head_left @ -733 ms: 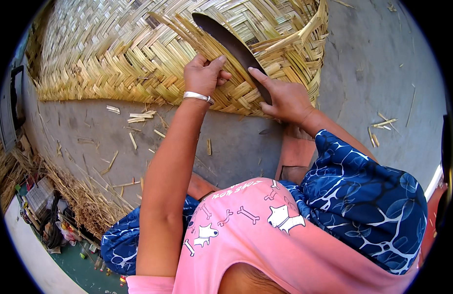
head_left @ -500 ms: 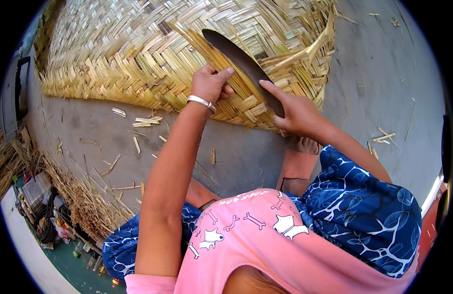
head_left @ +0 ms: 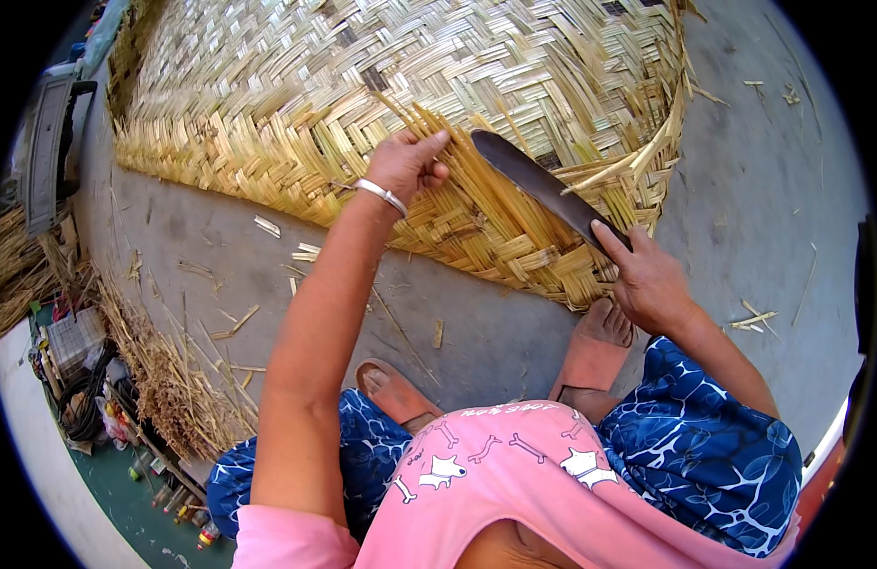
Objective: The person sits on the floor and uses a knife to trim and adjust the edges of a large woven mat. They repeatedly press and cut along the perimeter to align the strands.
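A large woven mat [head_left: 296, 85] of pale and golden flat strips lies before me, one corner pointing toward my feet. My left hand [head_left: 407, 168] is closed in a pinch at the upper part of a bundle of loose golden strips [head_left: 491, 194] that slants across the mat's near edge. My right hand [head_left: 653, 283] grips the near end of a long, dark, flat blade-shaped tool [head_left: 533, 183] with a rounded far tip. The tool lies slanted along the right side of the strips, close over the weave. A silver bracelet [head_left: 382, 196] circles my left wrist.
Short straw scraps [head_left: 310, 252] are scattered on the grey floor [head_left: 230, 284]. My sandalled feet [head_left: 595, 353] stand near the mat corner. Dry stalks [head_left: 173, 370] lie at the left, beside a pile of cables and small items [head_left: 88, 379]. A dark grey case-like object [head_left: 50, 142] stands farther left.
The view has shifted, so the mat appears lower and farther right. My right hand and the tool have moved right and toward me, away from my left hand, which keeps its pinch.
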Tool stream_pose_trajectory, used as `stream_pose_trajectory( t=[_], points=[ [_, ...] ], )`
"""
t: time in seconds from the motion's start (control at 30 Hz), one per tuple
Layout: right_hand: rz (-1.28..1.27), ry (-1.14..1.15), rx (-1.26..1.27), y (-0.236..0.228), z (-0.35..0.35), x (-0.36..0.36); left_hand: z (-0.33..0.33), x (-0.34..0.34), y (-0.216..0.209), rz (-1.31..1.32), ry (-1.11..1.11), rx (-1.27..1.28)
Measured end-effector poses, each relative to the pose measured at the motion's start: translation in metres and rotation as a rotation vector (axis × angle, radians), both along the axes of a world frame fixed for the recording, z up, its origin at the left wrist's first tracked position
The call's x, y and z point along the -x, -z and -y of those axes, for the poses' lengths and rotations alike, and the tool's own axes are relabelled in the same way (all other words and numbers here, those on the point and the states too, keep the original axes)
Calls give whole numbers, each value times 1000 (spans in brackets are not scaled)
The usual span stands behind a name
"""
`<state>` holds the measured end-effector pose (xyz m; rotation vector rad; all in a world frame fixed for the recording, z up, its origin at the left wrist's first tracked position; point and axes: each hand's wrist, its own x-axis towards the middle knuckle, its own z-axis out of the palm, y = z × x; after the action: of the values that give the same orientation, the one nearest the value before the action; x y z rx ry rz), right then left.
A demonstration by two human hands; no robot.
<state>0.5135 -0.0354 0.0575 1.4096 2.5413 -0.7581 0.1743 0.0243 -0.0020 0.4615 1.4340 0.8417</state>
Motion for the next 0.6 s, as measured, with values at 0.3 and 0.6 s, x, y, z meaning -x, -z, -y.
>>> stream_pose_trajectory(
  t=[0.3, 0.6],
  points=[
    [168, -374, -65, -23, -55, 31, -63, 66, -45, -283, 274, -97],
    [251, -357, -64, -23, -87, 63, -89, 45, -55, -1361, 1404, -304]
  ],
)
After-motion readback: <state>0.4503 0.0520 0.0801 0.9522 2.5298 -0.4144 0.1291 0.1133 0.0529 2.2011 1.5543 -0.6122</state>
